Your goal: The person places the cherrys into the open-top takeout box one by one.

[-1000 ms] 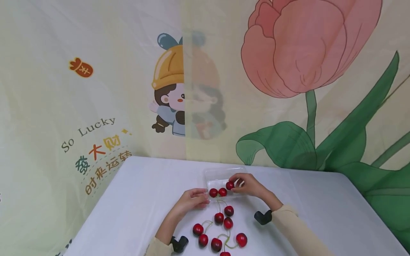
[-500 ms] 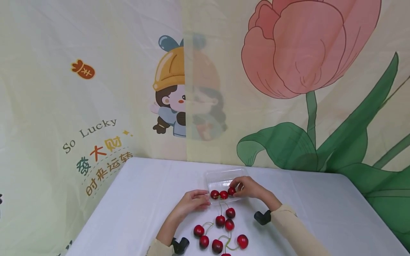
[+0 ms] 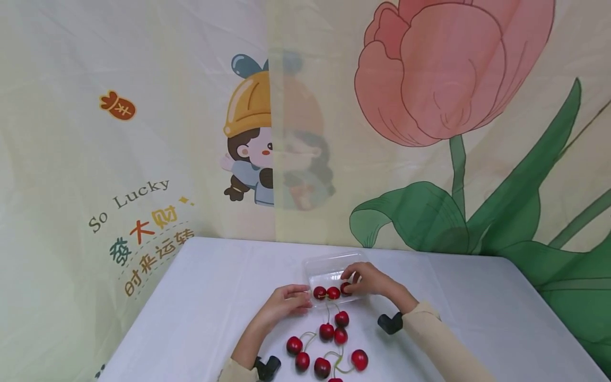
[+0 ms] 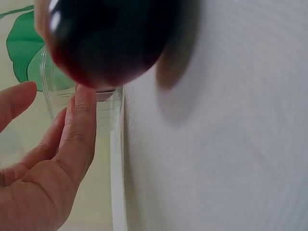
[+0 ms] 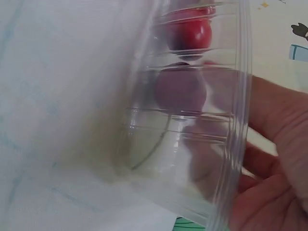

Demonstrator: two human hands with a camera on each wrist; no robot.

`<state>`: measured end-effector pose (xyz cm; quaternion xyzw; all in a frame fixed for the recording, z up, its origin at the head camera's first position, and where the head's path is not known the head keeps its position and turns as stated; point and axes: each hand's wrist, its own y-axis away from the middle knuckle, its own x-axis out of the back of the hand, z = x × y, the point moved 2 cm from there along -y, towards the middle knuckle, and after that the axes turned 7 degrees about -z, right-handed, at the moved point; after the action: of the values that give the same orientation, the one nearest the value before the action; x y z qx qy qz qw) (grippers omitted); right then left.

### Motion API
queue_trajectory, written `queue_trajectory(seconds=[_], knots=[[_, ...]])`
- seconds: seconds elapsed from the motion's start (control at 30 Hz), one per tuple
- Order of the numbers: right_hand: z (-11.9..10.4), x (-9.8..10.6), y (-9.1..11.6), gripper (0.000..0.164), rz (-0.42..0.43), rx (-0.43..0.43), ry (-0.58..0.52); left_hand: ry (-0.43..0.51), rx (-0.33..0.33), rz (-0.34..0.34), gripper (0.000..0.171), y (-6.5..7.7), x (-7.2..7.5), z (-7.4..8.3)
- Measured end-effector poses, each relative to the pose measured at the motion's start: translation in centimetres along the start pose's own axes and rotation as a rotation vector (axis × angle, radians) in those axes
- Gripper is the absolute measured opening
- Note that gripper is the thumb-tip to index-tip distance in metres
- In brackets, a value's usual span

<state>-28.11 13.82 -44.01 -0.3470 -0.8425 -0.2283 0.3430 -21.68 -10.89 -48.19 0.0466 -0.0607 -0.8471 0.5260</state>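
A clear plastic box [image 3: 329,278] stands near the back of the white table. My left hand [image 3: 284,303] is at its left side, fingers extended; in the left wrist view the fingertips are partly covered by a large, near cherry [image 4: 110,41]. Inside the box, two red cherries [image 3: 320,292] sit side by side along the front. To their right, my right hand [image 3: 371,279] reaches over the rim and pinches a third cherry [image 3: 346,288]. Through the box wall [image 5: 236,125] in the right wrist view, this cherry [image 5: 180,90] shows low in the box, its thin stem trailing from it.
Several loose cherries with green stems lie in front of the box, among them a pair [image 3: 326,332] close to it and one [image 3: 359,359] farther right. A black wrist-worn device [image 3: 390,323] sits by each sleeve. A printed curtain [image 3: 315,223] hangs behind the table.
My right hand has lowered the pinched cherry into the box, in line with the two others. The left hand has stayed at the box's left side.
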Motion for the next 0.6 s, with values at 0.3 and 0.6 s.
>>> queue_trajectory(seconds=[0.3,0.6], knots=[[-1.4,-0.3,2.6,0.022,0.178,0.116,-0.016,0.016,-0.008,-0.013,0.048,0.2,-0.2,-0.2],[-2.2,-2.0,6.5,0.023,0.111,0.193,-0.077,0.013,-0.031,-0.02,0.044,0.1,-0.2,0.2]])
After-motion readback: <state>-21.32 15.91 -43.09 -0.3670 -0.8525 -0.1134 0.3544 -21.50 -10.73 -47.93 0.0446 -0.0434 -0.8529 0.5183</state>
